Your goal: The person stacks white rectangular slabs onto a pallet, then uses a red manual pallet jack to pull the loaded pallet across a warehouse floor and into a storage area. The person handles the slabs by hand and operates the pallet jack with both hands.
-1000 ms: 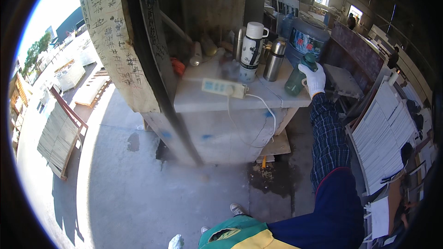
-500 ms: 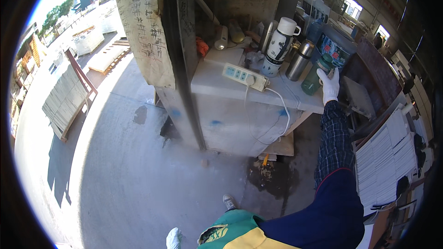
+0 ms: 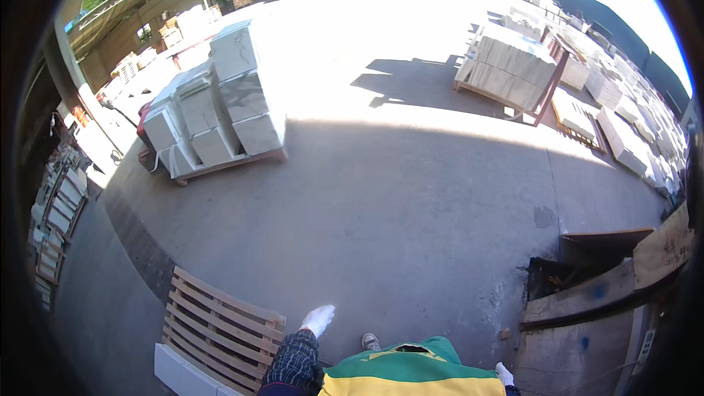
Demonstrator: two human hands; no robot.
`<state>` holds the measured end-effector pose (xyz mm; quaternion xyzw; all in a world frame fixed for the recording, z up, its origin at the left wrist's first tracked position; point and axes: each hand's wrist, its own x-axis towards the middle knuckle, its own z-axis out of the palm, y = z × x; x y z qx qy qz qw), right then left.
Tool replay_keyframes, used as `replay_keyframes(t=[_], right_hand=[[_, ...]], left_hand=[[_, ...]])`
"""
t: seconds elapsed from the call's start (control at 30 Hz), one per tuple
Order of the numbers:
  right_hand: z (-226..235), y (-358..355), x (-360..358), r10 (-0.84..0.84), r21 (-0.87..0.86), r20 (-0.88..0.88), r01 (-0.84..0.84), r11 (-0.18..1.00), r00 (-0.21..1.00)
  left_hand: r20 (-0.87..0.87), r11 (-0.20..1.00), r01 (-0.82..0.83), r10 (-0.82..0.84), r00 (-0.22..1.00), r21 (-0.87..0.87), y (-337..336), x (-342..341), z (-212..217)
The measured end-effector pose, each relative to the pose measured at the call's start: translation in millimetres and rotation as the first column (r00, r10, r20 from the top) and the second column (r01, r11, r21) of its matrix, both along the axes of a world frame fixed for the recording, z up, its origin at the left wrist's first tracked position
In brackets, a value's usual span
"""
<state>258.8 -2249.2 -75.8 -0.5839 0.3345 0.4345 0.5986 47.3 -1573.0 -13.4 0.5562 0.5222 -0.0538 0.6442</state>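
I am standing on the concrete floor (image 3: 411,235), and I judge this as a step between grips. My left hand (image 3: 317,319) hangs loose in a white glove, fingers relaxed, holding and touching nothing. The wooden pallet (image 3: 220,326) lies just beside it, lower down; taking it would need me to bend. My right hand (image 3: 503,374) barely shows, so I cannot tell its state.
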Motion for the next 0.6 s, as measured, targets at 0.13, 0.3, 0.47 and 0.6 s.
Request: replay_keyframes(t=[0.13, 0.3, 0.47, 0.6], right_hand=[[65, 291, 149, 0.666, -0.286, 0.525, -0.626, 0.725, 0.53], [140, 516, 273, 0.556, -0.331, 0.775, -0.556, 0.762, 0.3], [103, 712, 305, 0.696, -0.364, 0.628, -0.661, 0.657, 0.346], [91, 898, 218, 0.772, -0.439, 0.61, -0.888, 0.138, -0.181]], left_hand=[[0.016, 0.926, -0.377, 0.377, 0.926, 0.003, 57, -77, -3], [-0.088, 0.782, -0.623, 0.62, 0.78, -0.011, 71, -140, -26], [-0.271, 0.664, -0.747, 0.714, 0.646, -0.028, 52, -162, -18], [-0.283, 0.418, -0.908, 0.874, 0.394, 0.026, 70, -155, 7]])
